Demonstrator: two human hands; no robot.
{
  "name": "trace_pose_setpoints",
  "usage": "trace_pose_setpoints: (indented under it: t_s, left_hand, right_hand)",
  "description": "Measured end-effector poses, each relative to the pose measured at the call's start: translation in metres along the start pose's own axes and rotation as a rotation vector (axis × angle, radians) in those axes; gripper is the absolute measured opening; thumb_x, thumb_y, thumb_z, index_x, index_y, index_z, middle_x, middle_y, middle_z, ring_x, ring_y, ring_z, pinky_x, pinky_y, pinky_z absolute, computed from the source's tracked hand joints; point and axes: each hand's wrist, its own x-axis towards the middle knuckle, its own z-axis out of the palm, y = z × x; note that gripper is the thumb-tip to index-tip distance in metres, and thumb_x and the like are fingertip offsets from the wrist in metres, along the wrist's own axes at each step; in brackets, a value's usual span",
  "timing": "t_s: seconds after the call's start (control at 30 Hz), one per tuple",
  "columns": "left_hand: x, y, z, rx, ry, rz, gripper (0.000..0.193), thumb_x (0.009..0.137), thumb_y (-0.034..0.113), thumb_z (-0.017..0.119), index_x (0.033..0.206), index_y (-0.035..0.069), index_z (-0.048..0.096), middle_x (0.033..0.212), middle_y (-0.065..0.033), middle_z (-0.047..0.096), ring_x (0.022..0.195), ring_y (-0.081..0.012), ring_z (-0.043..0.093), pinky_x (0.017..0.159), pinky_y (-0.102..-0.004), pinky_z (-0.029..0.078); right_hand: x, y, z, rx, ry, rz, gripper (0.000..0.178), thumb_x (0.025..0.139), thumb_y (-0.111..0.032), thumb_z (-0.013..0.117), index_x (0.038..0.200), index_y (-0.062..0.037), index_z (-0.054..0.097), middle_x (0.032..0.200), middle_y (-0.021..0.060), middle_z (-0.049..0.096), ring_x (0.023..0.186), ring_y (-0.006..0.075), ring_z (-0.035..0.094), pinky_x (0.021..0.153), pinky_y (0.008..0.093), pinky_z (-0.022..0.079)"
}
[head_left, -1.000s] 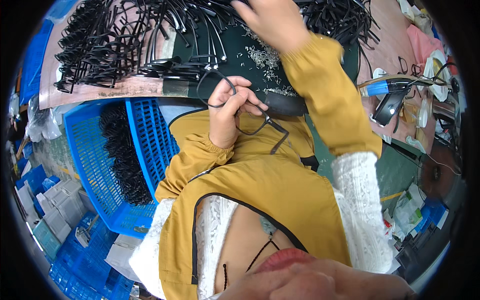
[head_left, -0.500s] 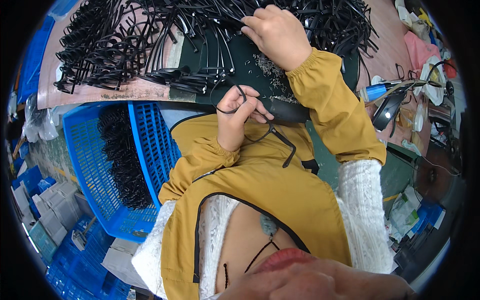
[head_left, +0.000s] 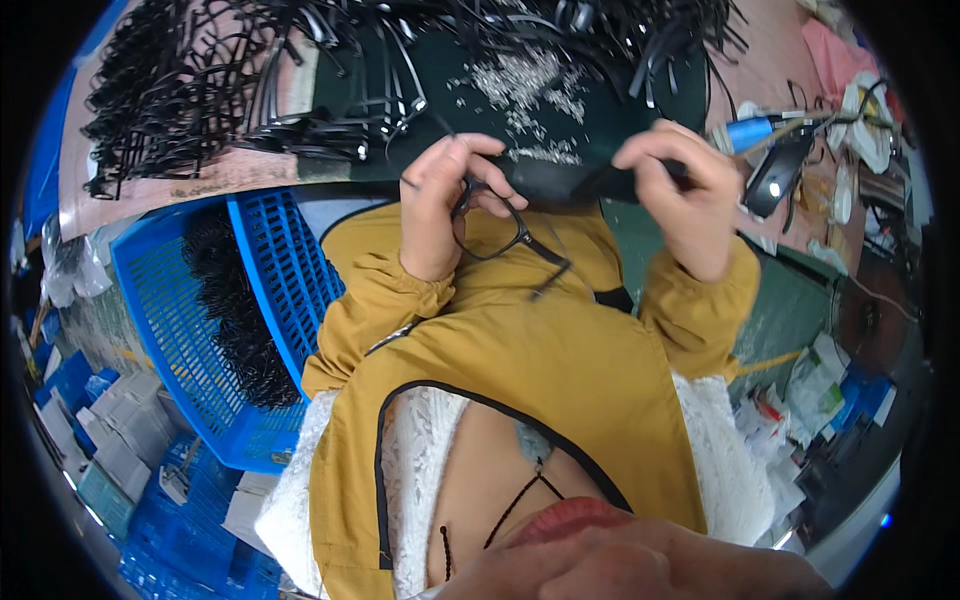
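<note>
My left hand (head_left: 435, 205) is closed around a black eyeglass frame (head_left: 523, 238), held above my lap at the table's front edge. One temple sticks out toward the lower right; its tip is blurred. My right hand (head_left: 690, 190) is raised to the right of it, thumb and fingers pinched together. From its fingertips a thin black piece reaches left, smeared by motion and hard to tell from the dark green mat (head_left: 350, 95). A scatter of tiny silver metal parts (head_left: 525, 85) lies on the mat beyond both hands.
Black eyeglass frames (head_left: 180, 110) are heaped at the left, with black temples (head_left: 660, 45) piled at the far right. A blue-handled tool (head_left: 745, 135) lies right of my right hand. A blue plastic basket (head_left: 175, 345) holding black parts (head_left: 240, 310) stands at my left.
My right hand has come back from the far pile toward me and to the right. The left hand still holds the eyeglass frame, now shifted slightly left and turned.
</note>
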Motion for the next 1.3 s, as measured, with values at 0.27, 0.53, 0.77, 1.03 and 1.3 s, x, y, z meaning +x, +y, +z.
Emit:
trace_pose_setpoints:
  t_s: [0.27,0.53,0.77,1.03,1.3]
  left_hand:
    - [-0.011,-0.012,0.021,-0.082,-0.242,-0.653,0.045,0.103,0.027,0.048,0.126,-0.007,0.067,0.068,-0.0126,0.067,0.06,-0.0238,0.07,0.052,-0.0245,0.055]
    - [-0.008,-0.016,0.021,-0.013,-0.249,-0.59,0.041,0.102,0.018,0.047,0.129,-0.007,0.064,0.066,-0.0125,0.067,0.059,-0.021,0.07,0.051,-0.0218,0.051]
    - [-0.008,-0.01,0.027,0.05,-0.203,-0.585,0.038,0.1,0.014,0.047,0.124,-0.008,0.066,0.066,-0.0121,0.068,0.056,-0.0177,0.067,0.047,-0.0216,0.045]
    - [-0.002,0.002,0.025,-0.014,-0.258,-0.596,0.041,0.101,0.018,0.047,0.129,-0.007,0.063,0.068,-0.0115,0.066,0.056,-0.0184,0.065,0.049,-0.0231,0.048]
    - [0.016,0.011,0.043,0.092,-0.202,-0.172,0.079,0.102,0.023,0.057,0.163,-0.002,0.012,0.109,-0.018,0.07,0.071,-0.0236,0.071,0.058,-0.0279,0.056]
  right_hand:
    - [-0.037,0.059,0.055,0.407,0.258,0.108,0.006,0.092,0.007,0.068,0.098,0.0076,0.068,0.102,0.0085,0.066,0.082,0.0131,0.069,0.072,0.0252,0.058]
    - [-0.031,0.078,0.075,0.542,0.123,0.121,0.011,0.097,0.006,0.064,0.107,0.0103,0.064,0.105,0.0132,0.065,0.092,0.0183,0.069,0.077,0.0278,0.059]
    - [-0.018,0.08,0.066,-0.16,-0.006,-0.324,0.027,0.067,-0.005,0.077,0.092,0.0029,0.069,0.095,0.0097,0.069,0.086,0.0257,0.069,0.067,0.0318,0.057]
    - [-0.02,0.06,0.055,-0.018,-0.019,-0.139,0.018,0.085,-0.005,0.074,0.102,-0.0018,0.072,0.103,0.0113,0.07,0.085,0.0232,0.068,0.071,0.0299,0.056]
    - [-0.023,0.115,-0.063,0.26,1.053,-0.239,0.033,0.106,-0.027,0.052,0.123,0.0008,0.054,0.091,0.0106,0.061,0.081,0.0202,0.058,0.072,0.0303,0.049]
